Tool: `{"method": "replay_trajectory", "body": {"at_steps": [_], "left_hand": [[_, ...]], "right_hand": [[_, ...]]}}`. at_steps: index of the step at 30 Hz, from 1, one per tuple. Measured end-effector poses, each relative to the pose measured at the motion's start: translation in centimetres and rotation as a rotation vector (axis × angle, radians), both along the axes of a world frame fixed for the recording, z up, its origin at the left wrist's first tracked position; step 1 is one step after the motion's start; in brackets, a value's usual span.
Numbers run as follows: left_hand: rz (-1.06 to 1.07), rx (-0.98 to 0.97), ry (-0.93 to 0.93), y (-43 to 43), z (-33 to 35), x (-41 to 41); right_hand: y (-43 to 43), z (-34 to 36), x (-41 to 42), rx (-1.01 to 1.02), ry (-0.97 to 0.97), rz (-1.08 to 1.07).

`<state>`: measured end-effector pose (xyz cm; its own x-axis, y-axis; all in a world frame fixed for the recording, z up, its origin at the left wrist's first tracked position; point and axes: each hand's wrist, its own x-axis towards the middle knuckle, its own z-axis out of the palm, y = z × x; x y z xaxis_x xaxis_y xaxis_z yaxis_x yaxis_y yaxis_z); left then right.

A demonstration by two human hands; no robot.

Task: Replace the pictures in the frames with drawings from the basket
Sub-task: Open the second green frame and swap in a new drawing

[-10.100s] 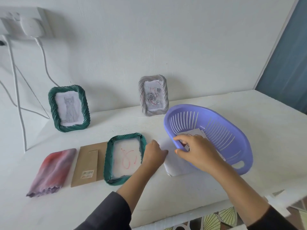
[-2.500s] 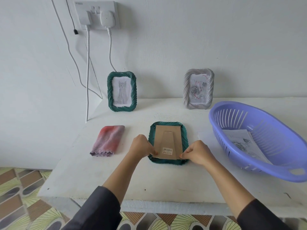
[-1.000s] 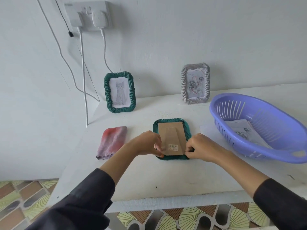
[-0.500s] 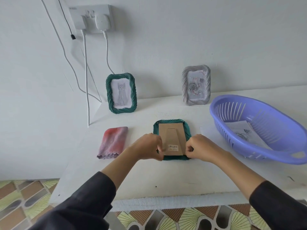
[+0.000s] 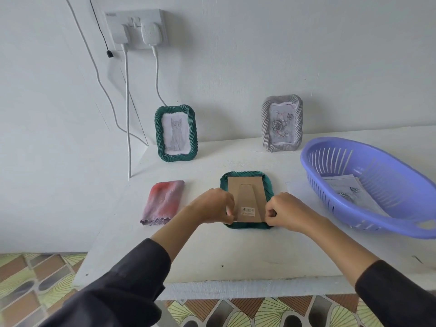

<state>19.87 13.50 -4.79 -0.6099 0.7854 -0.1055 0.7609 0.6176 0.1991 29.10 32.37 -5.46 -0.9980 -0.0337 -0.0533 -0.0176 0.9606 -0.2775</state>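
Observation:
A green frame (image 5: 269, 185) lies face down in the middle of the white table (image 5: 236, 256), its brown cardboard back (image 5: 246, 192) on top. My left hand (image 5: 212, 205) pinches the back's lower left edge and my right hand (image 5: 286, 211) pinches its lower right edge. A second green frame (image 5: 175, 133) with a cat drawing stands against the wall. A grey frame (image 5: 282, 123) with a rose picture stands further right. The purple basket (image 5: 313, 159) at the right holds paper drawings (image 5: 346, 187).
A folded red and purple cloth (image 5: 162, 201) lies left of the flat frame. A white sheet (image 5: 297, 188) lies between frame and basket. Chargers and cables (image 5: 127, 114) hang from a wall socket (image 5: 136, 27). The table's front edge is close to me, patterned floor below.
Ten seconds ago the frame lay with a red drawing showing and the cardboard back beside it. Now the back sits on the frame. In the last second my fingers shifted slightly at its lower corners.

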Motion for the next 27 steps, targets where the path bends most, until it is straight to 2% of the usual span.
{"method": "replay_trajectory", "body": {"at_steps": [7,10,12,14,20,27], "left_hand": [[0.055,0.096,-0.104,-0.2,-0.5,-0.8],[0.190,0.325,-0.162,-0.4,-0.9,-1.5],[0.323,0.483,-0.160,-0.2,-1.4,-2.3],[0.425,0.558,-0.153,0.4,-1.8,-3.3],[0.489,0.472,-0.125,2.3,-3.5,-5.9],[0.502,0.442,-0.102,3.3,-3.8,-7.6]], "right_hand": [[-0.1,0.3,-0.1,-0.051,-0.067,-0.019],[0.5,0.6,-0.9,-0.178,-0.088,-0.079],[1.0,0.7,-2.1,-0.243,0.009,-0.163],[1.4,0.5,-3.9,-0.258,0.116,-0.273],[1.5,-0.8,-8.2,-0.269,0.133,-0.422],[1.8,-1.8,-9.7,-0.271,0.136,-0.431]]}}
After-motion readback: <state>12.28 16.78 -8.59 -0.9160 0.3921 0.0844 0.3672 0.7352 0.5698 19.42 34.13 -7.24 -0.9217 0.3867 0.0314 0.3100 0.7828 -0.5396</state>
